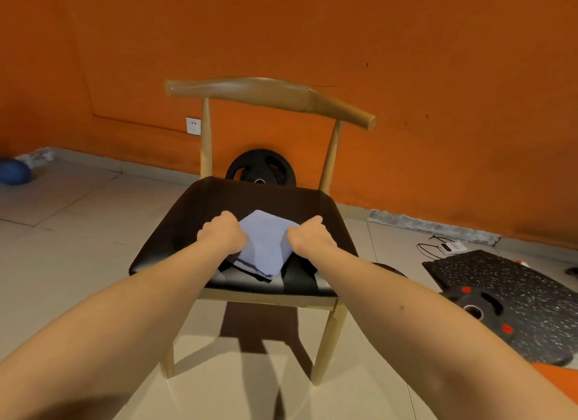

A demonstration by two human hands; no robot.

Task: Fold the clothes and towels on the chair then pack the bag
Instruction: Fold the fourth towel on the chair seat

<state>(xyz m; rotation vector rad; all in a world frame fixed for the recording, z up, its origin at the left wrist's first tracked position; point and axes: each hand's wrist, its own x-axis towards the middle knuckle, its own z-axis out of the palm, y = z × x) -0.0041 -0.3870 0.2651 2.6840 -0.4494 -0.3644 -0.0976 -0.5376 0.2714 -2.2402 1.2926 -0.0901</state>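
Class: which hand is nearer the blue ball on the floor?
Left. The left hand grips the towel at its left side, toward the ball; the right hand grips its right side, farther away.

light: warm, fairly dim indoor | shadows: wooden chair with glossy black seat (200,219) throws a dark shadow toward the camera across pale tiled floor (78,231) | glare: pale sheen along seat's front edge | edges: wide-angle stretching, dark lower-left corner | focus: slightly soft throughout
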